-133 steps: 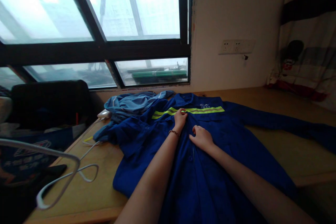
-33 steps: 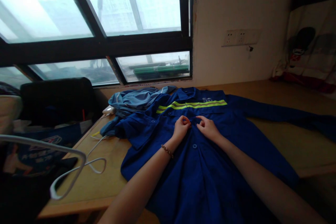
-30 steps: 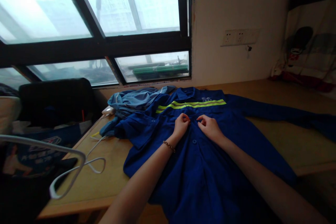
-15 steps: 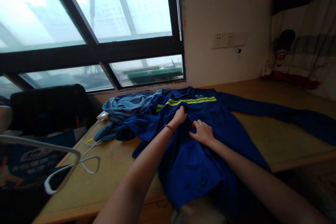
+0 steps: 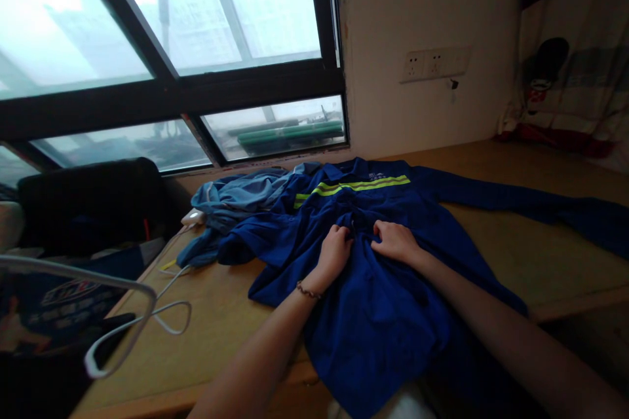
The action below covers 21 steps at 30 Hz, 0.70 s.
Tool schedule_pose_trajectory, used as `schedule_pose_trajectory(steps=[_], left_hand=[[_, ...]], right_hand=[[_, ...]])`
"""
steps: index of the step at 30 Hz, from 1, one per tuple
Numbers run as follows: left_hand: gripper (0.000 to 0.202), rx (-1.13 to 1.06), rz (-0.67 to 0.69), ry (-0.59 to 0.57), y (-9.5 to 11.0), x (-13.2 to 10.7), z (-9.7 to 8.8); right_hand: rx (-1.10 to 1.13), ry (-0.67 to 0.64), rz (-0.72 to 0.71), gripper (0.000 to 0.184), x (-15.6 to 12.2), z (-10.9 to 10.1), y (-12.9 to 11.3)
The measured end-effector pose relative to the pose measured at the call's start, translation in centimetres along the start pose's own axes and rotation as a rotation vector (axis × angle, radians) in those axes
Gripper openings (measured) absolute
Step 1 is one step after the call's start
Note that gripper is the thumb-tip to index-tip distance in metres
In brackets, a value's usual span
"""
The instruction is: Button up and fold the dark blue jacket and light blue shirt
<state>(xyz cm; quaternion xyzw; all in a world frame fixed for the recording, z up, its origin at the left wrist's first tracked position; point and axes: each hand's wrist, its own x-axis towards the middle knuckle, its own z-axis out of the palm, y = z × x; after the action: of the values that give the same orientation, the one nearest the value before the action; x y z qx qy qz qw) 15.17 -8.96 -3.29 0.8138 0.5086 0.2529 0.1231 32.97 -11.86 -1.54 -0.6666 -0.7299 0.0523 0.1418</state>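
Pinching the blue jacket (image 5: 378,321) on the table (image 5: 162,347) with my left hand (image 5: 336,250), my right hand (image 5: 394,240) half-curled against it, grip unclear, I might drag it off, since its hem overhangs the edge.

1. A deep royal blue is shown across the jacket (image 5: 469,268).
2. Its chest band (image 5: 388,182) is coloured fluorescent yellow-green and divided lengthwise by a greyish stripe; white lettering (image 5: 377,176) is set above.
3. The second garment (image 5: 240,193) is tinted a paler, greyish blue.
4. The surface (image 5: 216,340) is toned yellowish tan, with a browner front edge.
5. The bracelet (image 5: 308,291) is coloured brown.
6. The socket panel (image 5: 437,64) is finished in off-white.
7. The window frame (image 5: 255,86) is coloured near-black.
8. The curtain (image 5: 584,88) is patterned in black, grey and off-white, and is bordered below in dark red.
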Motion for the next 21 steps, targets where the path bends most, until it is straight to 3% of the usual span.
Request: schedule_pose_trajectory(steps=[4, 8, 11, 13, 16, 19, 21], left_hand=[[0.009, -0.047, -0.034, -0.006, -0.3, 0.3, -0.2], [0.008, -0.176, -0.046, -0.015, -0.8, 0.3, 0.0], [0.007, -0.42, -0.079, -0.078, -0.6, 0.3, 0.2], [0.01, -0.66, -0.181, -0.16, 0.0, 0.3, 0.0], [0.015, -1.022, -0.359, -0.259, 0.9, 0.1, -0.6], [0.021, -1.24, -0.418, -0.242, 1.5, -0.1, -1.2], [0.022, -1.301, -0.418, -0.222, 1.6, -0.2, -1.3]], right_hand=[[0.063, -0.001, 0.029, 0.026, -0.7, -0.5, 0.1], [0.353, -0.114, 0.003, 0.019, -0.4, -0.4, 0.4], [0.738, -0.294, 0.106, 0.017, 0.0, -0.5, 0.8], [1.014, -0.395, 0.172, 0.018, 0.1, -0.9, 1.2], [1.336, -0.555, 0.152, 0.023, -0.2, -1.9, 1.5], [1.452, -0.719, 0.115, 0.029, -0.4, -2.9, 1.7], [1.441, -0.749, 0.092, 0.03, -0.5, -3.3, 1.8]])
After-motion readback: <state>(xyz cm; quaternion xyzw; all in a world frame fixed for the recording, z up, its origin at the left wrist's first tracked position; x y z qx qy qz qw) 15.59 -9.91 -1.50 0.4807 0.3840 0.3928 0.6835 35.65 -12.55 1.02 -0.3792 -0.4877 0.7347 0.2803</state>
